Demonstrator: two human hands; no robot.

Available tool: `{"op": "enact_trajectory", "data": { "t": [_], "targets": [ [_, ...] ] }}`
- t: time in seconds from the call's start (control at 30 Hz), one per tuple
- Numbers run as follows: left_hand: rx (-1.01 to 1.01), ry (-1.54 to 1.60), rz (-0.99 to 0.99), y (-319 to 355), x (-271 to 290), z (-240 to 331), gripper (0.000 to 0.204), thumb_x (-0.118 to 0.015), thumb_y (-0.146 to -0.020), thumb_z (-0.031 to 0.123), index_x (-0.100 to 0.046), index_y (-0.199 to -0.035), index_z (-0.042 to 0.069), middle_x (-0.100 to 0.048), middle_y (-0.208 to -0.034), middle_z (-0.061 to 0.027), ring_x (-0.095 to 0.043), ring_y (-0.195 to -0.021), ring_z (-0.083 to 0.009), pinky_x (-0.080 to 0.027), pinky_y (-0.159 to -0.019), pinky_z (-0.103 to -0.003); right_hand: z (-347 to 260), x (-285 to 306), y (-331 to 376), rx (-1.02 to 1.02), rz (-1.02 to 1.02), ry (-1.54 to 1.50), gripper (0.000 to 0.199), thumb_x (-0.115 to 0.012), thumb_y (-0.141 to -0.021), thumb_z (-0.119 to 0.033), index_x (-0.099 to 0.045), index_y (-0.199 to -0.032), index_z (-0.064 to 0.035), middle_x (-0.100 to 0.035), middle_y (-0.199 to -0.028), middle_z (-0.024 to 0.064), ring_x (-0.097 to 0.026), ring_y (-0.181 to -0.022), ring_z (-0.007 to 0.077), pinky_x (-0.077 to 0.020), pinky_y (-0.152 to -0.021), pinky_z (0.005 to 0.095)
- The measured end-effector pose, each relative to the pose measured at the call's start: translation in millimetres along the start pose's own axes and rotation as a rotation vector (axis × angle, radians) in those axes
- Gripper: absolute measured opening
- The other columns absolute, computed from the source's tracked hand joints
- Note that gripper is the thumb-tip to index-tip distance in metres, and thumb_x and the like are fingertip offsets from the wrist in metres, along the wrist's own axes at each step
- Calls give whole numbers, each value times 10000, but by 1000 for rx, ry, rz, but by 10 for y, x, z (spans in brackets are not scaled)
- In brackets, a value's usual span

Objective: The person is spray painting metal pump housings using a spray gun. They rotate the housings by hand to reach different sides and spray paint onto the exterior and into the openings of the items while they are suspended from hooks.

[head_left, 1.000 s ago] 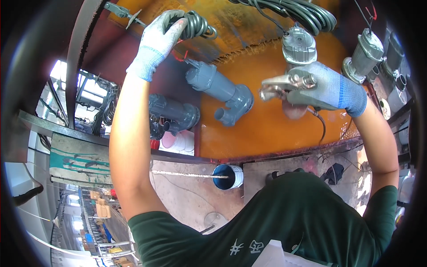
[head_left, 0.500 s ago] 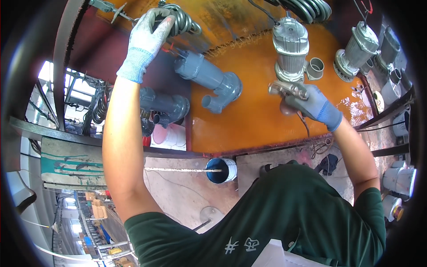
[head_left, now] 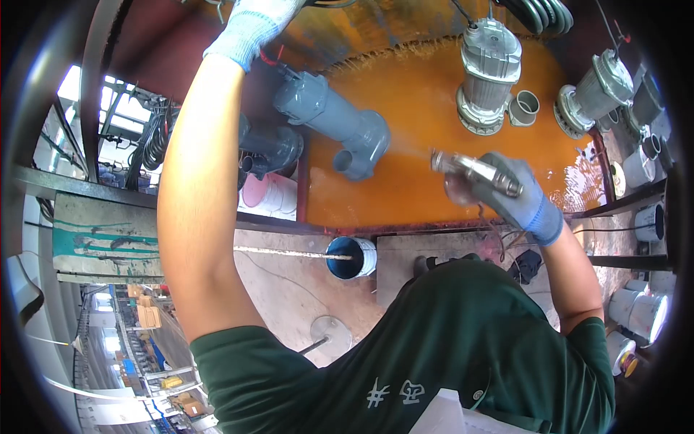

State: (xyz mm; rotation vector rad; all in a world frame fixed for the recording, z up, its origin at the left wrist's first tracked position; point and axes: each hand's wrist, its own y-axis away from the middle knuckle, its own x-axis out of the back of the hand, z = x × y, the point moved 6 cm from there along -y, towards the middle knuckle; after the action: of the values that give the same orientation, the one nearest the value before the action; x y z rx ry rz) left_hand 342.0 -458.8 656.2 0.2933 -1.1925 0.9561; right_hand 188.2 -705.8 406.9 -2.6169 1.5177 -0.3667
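One spray gun [head_left: 471, 168], clasped in right hand [head_left: 522, 194]; pale mist [head_left: 413, 147] between it and tilted blue-grey pump [head_left: 334, 116] at left. Left hand [head_left: 269, 7]: fingers cropped, grip untellable. Possible fault: coating runs, should spray linger.

Two gloved hands of yours in play, left hand [head_left: 269, 11] and right hand [head_left: 517, 194], and just one spray gun [head_left: 473, 172]! Ahead of you hang at least two blue-grey submersible pumps [head_left: 329, 108] and two clear silver submersible pumps [head_left: 491, 76], the ones crowding the right edge overlapping too much to count. Below you, one blue-lined bucket [head_left: 367, 258], one rod [head_left: 289, 252], one round metal base [head_left: 332, 331].
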Motion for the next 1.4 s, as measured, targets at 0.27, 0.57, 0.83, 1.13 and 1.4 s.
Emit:
{"op": "enact_trajectory", "data": {
  "t": [0.27,0.57,0.83,1.13,1.4],
  "targets": [
    [-58,-468,535,871,106,-140,288,-591,-1037,243,-723,-1202,47,-729,-1119,-135,-693,-981,-245,-529,-925,-338,99,-55,86,89,-223,613,211,-764,-865,-210,-655,-963,-59,-658,-751,188,-678,-752,403,-529,-692,485],
    [789,436,1158,4661,-2353,-1380,262,-560,-1059,183,-691,-1147,-26,-708,-1066,-101,-662,-978,-206,-539,-845,-359,-1382,171,-451,102,-125,70,285,-712,-977,-131,-645,-1205,26,-670,-941,48,-614,-781,107,-499,-683,248],
    [1574,569,476,7727,-5580,-816,278,-563,-1005,185,-743,-840,53,-713,-748,-84,-673,-695,-212,-532,-671,-358,-1763,8,-717,272,-396,886,227,-806,-850,-128,-644,-978,-33,-621,-714,96,-666,-653,251,-531,-649,386],
    [2039,1096,308,7952,-6015,-301,201,-559,-1001,188,-690,-902,72,-626,-691,-55,-572,-533,-195,-444,-485,-346,-1136,26,-451,325,-293,889,261,-798,-812,-79,-639,-1011,-17,-669,-836,140,-668,-744,323,-513,-681,416],
    [1675,872,392,6991,-5592,-861,201,-623,-967,168,-729,-977,-2,-686,-777,-86,-629,-645,-185,-510,-605,-316,793,253,113,-252,15,164,331,-687,-934,-93,-666,-1250,1,-719,-1002,66,-636,-807,88,-531,-720,286]
  ]
}}
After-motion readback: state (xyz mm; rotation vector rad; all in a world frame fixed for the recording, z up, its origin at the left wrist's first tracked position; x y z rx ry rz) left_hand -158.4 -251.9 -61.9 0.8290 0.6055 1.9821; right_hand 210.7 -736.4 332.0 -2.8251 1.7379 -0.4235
